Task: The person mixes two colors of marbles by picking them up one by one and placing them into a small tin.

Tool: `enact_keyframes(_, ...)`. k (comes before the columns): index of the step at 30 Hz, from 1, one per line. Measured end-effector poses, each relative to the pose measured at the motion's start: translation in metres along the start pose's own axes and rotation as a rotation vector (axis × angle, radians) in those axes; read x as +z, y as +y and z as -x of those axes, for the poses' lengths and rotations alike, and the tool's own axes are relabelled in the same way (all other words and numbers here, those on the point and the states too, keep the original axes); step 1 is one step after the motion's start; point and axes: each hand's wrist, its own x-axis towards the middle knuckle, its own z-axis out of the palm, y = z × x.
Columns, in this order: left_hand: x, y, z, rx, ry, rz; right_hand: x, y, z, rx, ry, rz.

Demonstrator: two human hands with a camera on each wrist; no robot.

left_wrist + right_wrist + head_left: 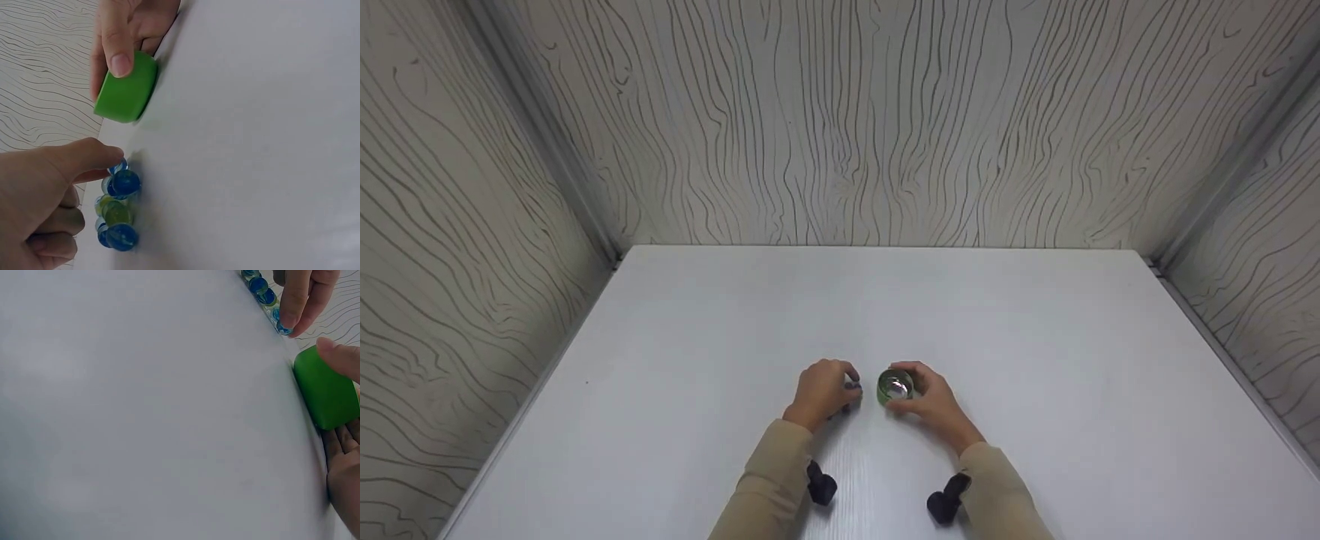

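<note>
A small green cup point(884, 395) with a shiny inside stands upright on the white table point(720, 322). My right hand point(932, 401) grips it from the right, with thumb and fingers on opposite sides. In the left wrist view the cup's green outer wall point(125, 93) is plain. To its left, my left hand point(823, 390) pinches a light blue glass marble point(284, 328) between thumb and index finger. Several blue and yellow-green marbles point(117, 212) lie clustered beside that hand, mostly hidden behind it in the head view.
Pale panels with dark wood-grain lines point(840, 127) rise behind the table and along both sides. Black camera mounts point(821, 486) stick out from both sleeved wrists, low over the tabletop.
</note>
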Motion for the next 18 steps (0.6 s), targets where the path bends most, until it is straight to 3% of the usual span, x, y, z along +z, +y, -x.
enact_keyframes(7, 0.0026, -0.0004, -0.0014, -0.016, -0.016, 0.009, -0.0007, 0.0002, 0.0001, -0.011, -0.005, -0.001)
enact_keyframes(14, 0.0011, 0.0007, -0.0021, -0.024, -0.048, 0.013, 0.0004, -0.0024, 0.0007, 0.057, -0.001, -0.03)
enact_keyframes(18, 0.0006, 0.001, -0.0027, -0.029, -0.053, 0.016, 0.0009, -0.0018, 0.0006, 0.054, 0.005, -0.017)
